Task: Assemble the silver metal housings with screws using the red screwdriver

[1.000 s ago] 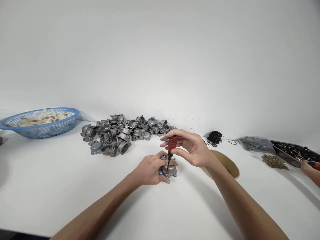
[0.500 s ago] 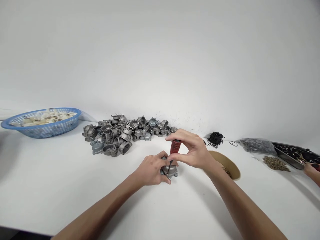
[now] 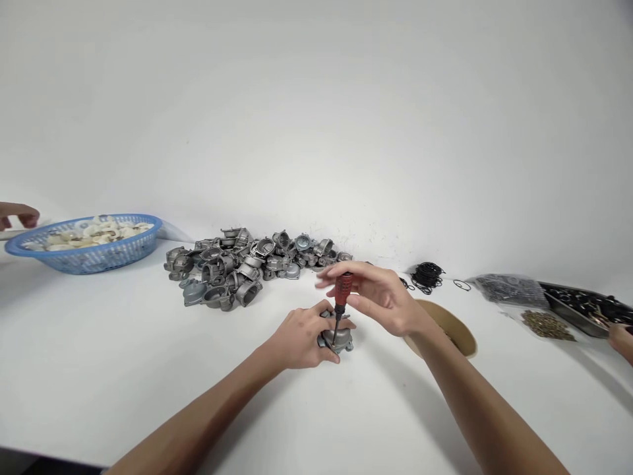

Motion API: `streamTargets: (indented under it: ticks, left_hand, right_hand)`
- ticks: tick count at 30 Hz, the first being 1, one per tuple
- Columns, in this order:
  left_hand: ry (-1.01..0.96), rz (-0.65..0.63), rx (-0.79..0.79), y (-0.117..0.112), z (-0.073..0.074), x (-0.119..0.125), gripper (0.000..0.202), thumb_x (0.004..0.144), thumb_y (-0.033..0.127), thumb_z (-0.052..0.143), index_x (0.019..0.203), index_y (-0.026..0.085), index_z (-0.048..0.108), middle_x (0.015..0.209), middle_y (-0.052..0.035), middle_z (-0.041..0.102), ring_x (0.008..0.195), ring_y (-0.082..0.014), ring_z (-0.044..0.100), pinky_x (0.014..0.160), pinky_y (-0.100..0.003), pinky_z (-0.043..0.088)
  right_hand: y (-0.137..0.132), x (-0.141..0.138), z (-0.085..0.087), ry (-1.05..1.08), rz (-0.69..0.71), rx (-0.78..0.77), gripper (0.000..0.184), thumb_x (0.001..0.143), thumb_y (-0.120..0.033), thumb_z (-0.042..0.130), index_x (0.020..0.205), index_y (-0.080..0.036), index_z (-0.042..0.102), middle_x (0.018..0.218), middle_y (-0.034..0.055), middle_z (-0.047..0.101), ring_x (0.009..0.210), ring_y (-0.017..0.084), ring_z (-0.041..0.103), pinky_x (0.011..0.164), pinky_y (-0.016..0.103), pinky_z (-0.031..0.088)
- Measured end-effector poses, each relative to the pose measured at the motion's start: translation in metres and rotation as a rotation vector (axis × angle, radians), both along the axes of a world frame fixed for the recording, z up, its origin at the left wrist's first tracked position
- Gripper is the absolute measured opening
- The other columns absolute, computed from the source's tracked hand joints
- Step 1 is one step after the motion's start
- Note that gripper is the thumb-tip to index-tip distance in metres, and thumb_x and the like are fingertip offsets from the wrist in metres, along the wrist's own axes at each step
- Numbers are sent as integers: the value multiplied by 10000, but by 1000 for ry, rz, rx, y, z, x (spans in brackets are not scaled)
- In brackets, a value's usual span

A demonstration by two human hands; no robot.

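Observation:
My left hand (image 3: 301, 336) is closed round a small grey metal casting (image 3: 341, 340) and presses it down on the white table. My right hand (image 3: 383, 298) pinches the red handle of a screwdriver (image 3: 341, 295) with its fingertips. The tool stands nearly upright, its dark tip resting on top of the casting. Behind the hands lies a heap of several similar grey castings (image 3: 247, 264).
A blue basket (image 3: 86, 245) of pale parts sits far left, another person's fingers (image 3: 17, 214) beside it. A brown dish (image 3: 452, 326) lies by my right wrist. Black rings (image 3: 425, 273), bagged parts (image 3: 509, 288), brass bits (image 3: 545, 323), a metal tray (image 3: 583, 305) and another hand (image 3: 622, 340) are at right.
The screwdriver handle has turned and shifted slightly in my right fingers while staying on the casting. Another person's fingers have appeared at the far left edge.

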State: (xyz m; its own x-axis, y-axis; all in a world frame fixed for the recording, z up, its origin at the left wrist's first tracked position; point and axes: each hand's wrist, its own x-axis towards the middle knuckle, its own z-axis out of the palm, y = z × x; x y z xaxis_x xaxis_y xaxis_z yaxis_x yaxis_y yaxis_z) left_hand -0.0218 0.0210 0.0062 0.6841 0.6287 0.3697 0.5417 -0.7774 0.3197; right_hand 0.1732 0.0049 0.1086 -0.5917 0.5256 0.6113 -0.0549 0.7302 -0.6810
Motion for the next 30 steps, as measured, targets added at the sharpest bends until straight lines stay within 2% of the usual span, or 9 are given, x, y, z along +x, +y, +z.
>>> streamTargets:
  ticks: [2, 5, 7, 11, 15, 17, 20, 25, 30]
  left_hand:
    - [-4, -1, -3, 0, -1, 0, 538, 744, 512, 787, 1250, 415, 633, 1253, 0, 582, 824, -174, 665, 743, -306, 521]
    - [0, 12, -23, 0, -1, 0, 573, 726, 483, 811, 1264, 438, 620, 1202, 6, 590, 776, -155, 657, 754, -311, 525]
    - [11, 24, -35, -1, 1, 0, 592, 715, 477, 822, 1269, 457, 612, 1179, 12, 588, 736, -144, 644, 735, -309, 522]
    - [20, 30, -42, -3, 4, 0, 609, 697, 442, 841, 1263, 448, 613, 1151, 15, 588, 723, -142, 631, 722, -304, 516]
    - [21, 22, -41, -1, 2, 0, 586, 720, 464, 815, 1269, 442, 612, 1200, 3, 572, 755, -152, 638, 732, -307, 518]
    - [27, 17, -46, 0, 0, -1, 590, 744, 495, 784, 1298, 455, 586, 1225, -1, 555, 761, -155, 638, 732, -316, 520]
    - [9, -17, -76, 1, -1, -2, 650, 761, 504, 761, 1360, 434, 517, 1282, -19, 522, 819, -180, 643, 763, -346, 527]
    - [-192, -50, -351, 7, 3, -11, 832, 694, 447, 826, 1386, 284, 393, 1307, -80, 522, 1024, -246, 615, 886, -414, 522]
    - [-297, -130, -665, 13, -5, -13, 924, 642, 359, 885, 1403, 266, 369, 1197, -88, 604, 1048, -264, 635, 884, -422, 536]
  right_hand:
    - [0, 2, 1, 1, -21, 26, 351, 934, -196, 626, 1278, -260, 612, 1102, 82, 665, 952, 202, 673, 868, 422, 591]
    - [3, 4, 0, 7, -187, 186, 316, 841, -195, 756, 1142, -261, 688, 899, 30, 656, 800, 173, 640, 832, 406, 577]
    - [4, 4, 1, 0, -201, 185, 260, 883, -231, 709, 1142, -251, 688, 982, 59, 657, 843, 180, 635, 851, 417, 568]
    - [2, 5, 2, 10, -50, 13, 286, 978, -244, 555, 1256, -229, 625, 1166, 115, 656, 984, 213, 668, 811, 401, 599]
    - [2, 3, 2, 29, -253, 225, 269, 843, -209, 752, 1104, -252, 704, 872, 34, 678, 798, 180, 649, 782, 385, 588]
    - [1, 2, 3, 4, -278, 268, 293, 859, -214, 726, 1146, -253, 686, 949, 53, 683, 827, 185, 643, 821, 406, 582]
    - [-1, 4, 4, -48, -164, 168, 352, 931, -177, 597, 1278, -237, 607, 1129, 94, 673, 915, 193, 670, 851, 414, 593]
    - [-1, 11, 6, -57, -213, 203, 336, 884, -139, 658, 1207, -230, 639, 990, 56, 710, 846, 180, 679, 797, 371, 597]
    - [-2, 11, 10, -164, -287, 213, 280, 893, -153, 636, 1159, -238, 622, 964, 40, 712, 803, 163, 664, 759, 337, 565]
